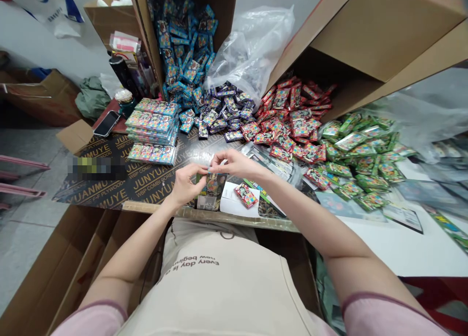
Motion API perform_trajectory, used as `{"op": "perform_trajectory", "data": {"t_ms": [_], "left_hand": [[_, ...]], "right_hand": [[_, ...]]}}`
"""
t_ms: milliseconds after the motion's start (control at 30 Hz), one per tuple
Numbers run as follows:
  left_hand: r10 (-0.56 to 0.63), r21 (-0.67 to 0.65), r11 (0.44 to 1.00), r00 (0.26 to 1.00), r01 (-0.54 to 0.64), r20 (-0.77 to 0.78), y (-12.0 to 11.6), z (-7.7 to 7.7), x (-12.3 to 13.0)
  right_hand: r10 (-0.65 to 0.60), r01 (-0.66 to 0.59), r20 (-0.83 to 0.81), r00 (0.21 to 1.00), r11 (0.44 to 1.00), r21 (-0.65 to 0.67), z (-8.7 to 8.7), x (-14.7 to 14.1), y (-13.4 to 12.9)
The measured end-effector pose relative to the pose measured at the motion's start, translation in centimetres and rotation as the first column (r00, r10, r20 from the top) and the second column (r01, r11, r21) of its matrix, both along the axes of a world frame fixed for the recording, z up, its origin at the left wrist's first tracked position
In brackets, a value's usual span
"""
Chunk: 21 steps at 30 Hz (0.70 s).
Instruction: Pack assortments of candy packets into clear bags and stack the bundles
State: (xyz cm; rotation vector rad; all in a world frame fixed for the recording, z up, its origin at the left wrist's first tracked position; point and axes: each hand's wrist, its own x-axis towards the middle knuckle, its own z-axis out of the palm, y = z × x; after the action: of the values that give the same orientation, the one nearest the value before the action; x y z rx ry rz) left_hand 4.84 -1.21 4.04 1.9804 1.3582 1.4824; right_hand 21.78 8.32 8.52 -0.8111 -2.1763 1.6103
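In front of my chest, at the table's near edge, my left hand (188,184) pinches the top edge of a dark printed bag (209,195) with a clear-looking lower part. My right hand (233,162) is closed at the same top edge, its fingertips meeting those of the left. Part of the bag's top is hidden behind the fingers. Just right of it, a red packet (246,195) rests on a white paper (231,207). Beyond my right wrist lie flat clear bags with dark prints (274,164).
Loose blue packets (188,58), purple packets (228,109), red packets (288,116) and green packets (365,155) are heaped along the back. A stack of packed sets (151,131) and a phone (107,123) are at left. An open cardboard box (387,38) overhangs the right.
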Motion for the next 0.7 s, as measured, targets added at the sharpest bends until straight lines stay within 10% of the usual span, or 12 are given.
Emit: {"op": "perform_trajectory", "data": {"t_ms": [500,700], "left_hand": [[0.193,-0.189,0.969,0.964,-0.159,0.182,0.0,-1.1,1.2],[0.129,-0.459,0.882,0.878,0.111,0.460,-1.1,-3.2,1.1]], "right_hand": [[-0.118,0.118,-0.003,0.993,0.993,0.027,-2.2,-1.0,-0.6],[-0.321,0.313,-0.117,0.940,0.946,-0.079,-3.9,0.8,-1.3]]}}
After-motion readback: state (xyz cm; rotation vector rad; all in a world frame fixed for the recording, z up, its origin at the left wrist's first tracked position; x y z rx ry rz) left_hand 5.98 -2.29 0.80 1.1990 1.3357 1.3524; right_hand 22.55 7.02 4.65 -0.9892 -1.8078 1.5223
